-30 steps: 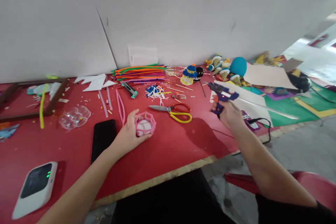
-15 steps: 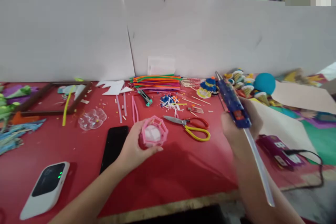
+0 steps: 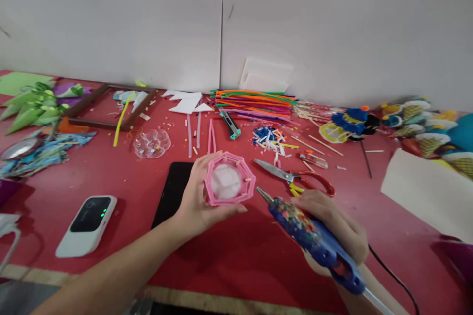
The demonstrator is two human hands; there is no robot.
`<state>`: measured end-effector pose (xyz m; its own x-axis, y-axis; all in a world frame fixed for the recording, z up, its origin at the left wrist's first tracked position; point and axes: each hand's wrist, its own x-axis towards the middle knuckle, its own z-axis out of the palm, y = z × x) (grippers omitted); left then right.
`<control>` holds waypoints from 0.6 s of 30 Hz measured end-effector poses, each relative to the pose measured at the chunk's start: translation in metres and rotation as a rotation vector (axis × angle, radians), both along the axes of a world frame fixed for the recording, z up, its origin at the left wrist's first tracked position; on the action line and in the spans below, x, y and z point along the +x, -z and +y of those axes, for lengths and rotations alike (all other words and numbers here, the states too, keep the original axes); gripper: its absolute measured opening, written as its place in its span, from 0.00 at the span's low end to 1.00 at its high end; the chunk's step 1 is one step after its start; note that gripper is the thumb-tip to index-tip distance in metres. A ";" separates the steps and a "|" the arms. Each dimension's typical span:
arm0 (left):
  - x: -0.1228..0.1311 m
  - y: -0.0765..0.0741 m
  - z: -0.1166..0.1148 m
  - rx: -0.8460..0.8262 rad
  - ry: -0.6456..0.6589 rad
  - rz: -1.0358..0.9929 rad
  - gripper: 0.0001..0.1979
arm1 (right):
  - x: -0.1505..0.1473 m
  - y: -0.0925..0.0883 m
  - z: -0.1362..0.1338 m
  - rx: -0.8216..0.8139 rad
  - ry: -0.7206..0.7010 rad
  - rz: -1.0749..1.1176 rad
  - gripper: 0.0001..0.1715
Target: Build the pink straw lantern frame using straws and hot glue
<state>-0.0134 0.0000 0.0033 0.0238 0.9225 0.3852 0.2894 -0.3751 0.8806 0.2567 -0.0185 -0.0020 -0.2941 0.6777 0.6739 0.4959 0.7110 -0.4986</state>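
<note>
My left hand [image 3: 199, 199] is wrapped round a small pink octagonal frame [image 3: 248, 184] with a whitish round base inside. Short pale sticks show on the frame's inner side. In my right hand [image 3: 332, 221] is a blue glue gun [image 3: 306, 234], stained with colourful specks, with a clear glue stick out of its back end. Its metal nozzle points at the right edge of the pink frame, a small gap away. Behind the nozzle lie scissors [image 3: 314, 177] with red and yellow handles, partly hidden by my right hand.
On the red table [image 3: 236, 266] are a black phone [image 3: 172, 192], a white device [image 3: 86, 226], a clear flower-shaped tray [image 3: 151, 143], a cutter [image 3: 231, 125], a bundle of coloured stems [image 3: 254, 103], a brown frame [image 3: 96, 123] and a paper sheet [image 3: 424, 192]. A cord runs at the right.
The glue gun has come down and left, its nozzle now beside the pink frame instead of pointing up. The view has shifted left, and the pink frame appears larger, still in my left hand.
</note>
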 end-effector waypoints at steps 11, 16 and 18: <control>0.011 0.007 -0.005 -0.093 0.006 -0.160 0.43 | -0.010 -0.010 0.001 -0.009 -0.060 -0.009 0.25; 0.009 0.007 -0.004 -0.048 0.080 -0.204 0.38 | -0.012 -0.010 0.001 -0.018 -0.035 0.010 0.26; 0.008 0.009 -0.004 -0.059 0.123 -0.216 0.39 | -0.012 -0.009 -0.001 -0.032 -0.003 0.013 0.25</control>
